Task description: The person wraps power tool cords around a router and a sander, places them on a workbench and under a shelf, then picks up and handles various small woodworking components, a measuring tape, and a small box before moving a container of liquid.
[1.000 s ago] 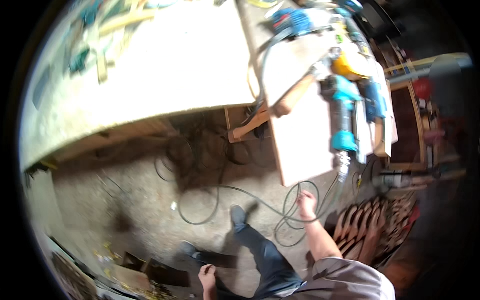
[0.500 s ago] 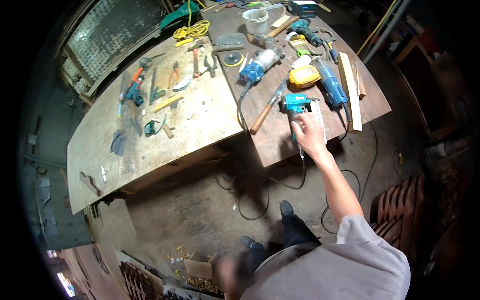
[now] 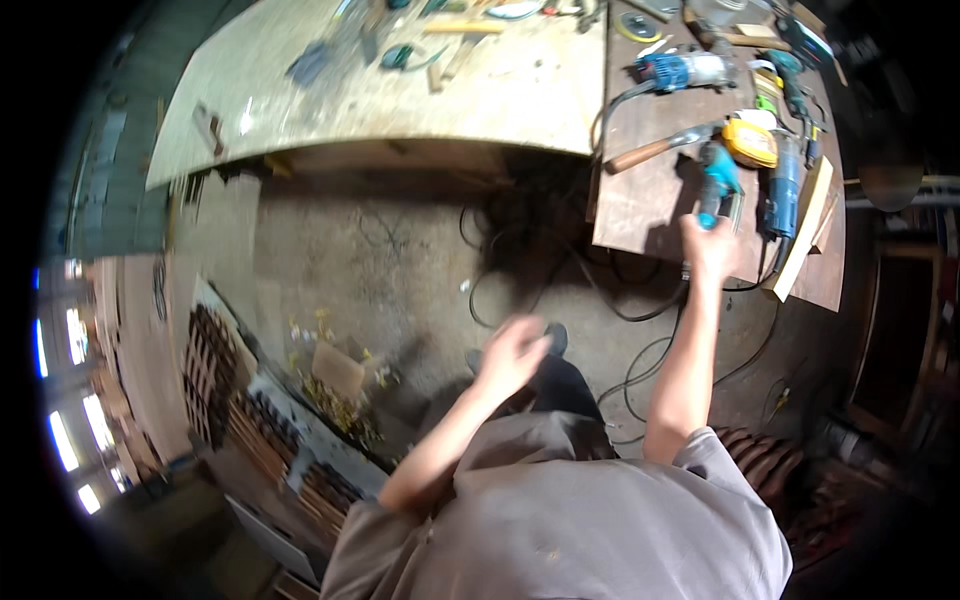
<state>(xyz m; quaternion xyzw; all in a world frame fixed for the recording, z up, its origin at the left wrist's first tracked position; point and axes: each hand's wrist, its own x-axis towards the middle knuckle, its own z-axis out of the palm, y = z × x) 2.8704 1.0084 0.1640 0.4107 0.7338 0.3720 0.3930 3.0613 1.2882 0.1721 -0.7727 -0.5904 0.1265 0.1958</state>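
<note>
My right hand (image 3: 708, 245) is closed round the handle of a teal and dark air nail gun (image 3: 722, 175), which stands tilted over the front part of the brown table. A hose fitting shows below the hand. Over the floor in front of my body, my left hand (image 3: 512, 352) is blurred by motion, its thumb apart from loosely bent fingers and nothing visible in it. Close by the nail gun are a wood-handled blade (image 3: 650, 152), a yellow tape measure (image 3: 750, 142) and a blue power tool (image 3: 783, 195).
A pale worktable (image 3: 400, 110) with hand tools stands left of the brown table (image 3: 640, 215). Wood strips (image 3: 805, 230) lie along its right edge. Black hose (image 3: 630, 312) loops over the floor. A cardboard box (image 3: 338, 370) and stacked wooden parts (image 3: 290, 430) are at lower left.
My right hand has closed on the nail gun and tilted it. My left hand has come up in front of my body. The view has swung left and down.
</note>
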